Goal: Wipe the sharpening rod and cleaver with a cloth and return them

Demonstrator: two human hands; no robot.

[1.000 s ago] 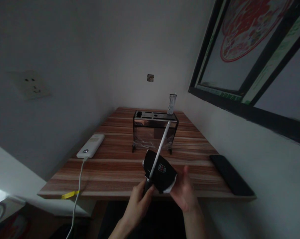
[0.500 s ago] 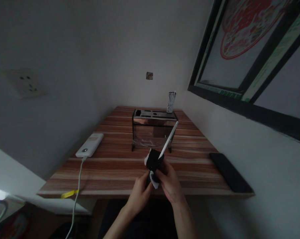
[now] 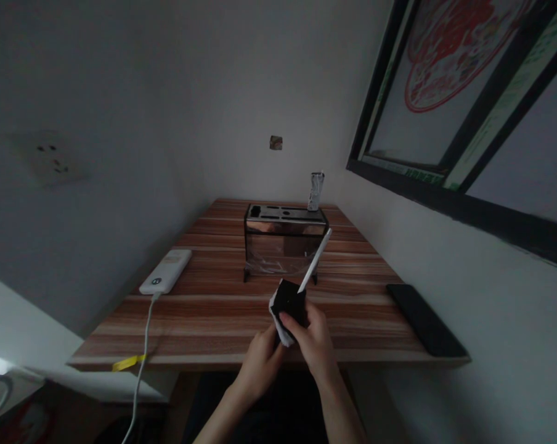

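Note:
My left hand (image 3: 261, 361) is closed around the dark handle of a long narrow knife (image 3: 316, 259), whose pale blade points up and to the right. My right hand (image 3: 316, 339) pinches a cloth (image 3: 289, 300), black on one face and white on the other, folded about the lower blade. The thumb lies on the black face; the fingers behind are partly hidden. Beyond the hands stands a knife block (image 3: 285, 214) with a slotted top and clear sides. A grey, patterned upright piece (image 3: 316, 191) rises from its right end.
A white power bank (image 3: 166, 271) with a white cable (image 3: 144, 345) lies on the left of the wooden table (image 3: 204, 308). On the right edge rests a black phone (image 3: 426, 320). A yellow tag (image 3: 128, 362) hangs at the front edge. Walls close in both sides.
The right hand has shifted its hold, and its thumb now lies across the black face of the cloth. The cloth looks more spread out. The left hand stays on the handle.

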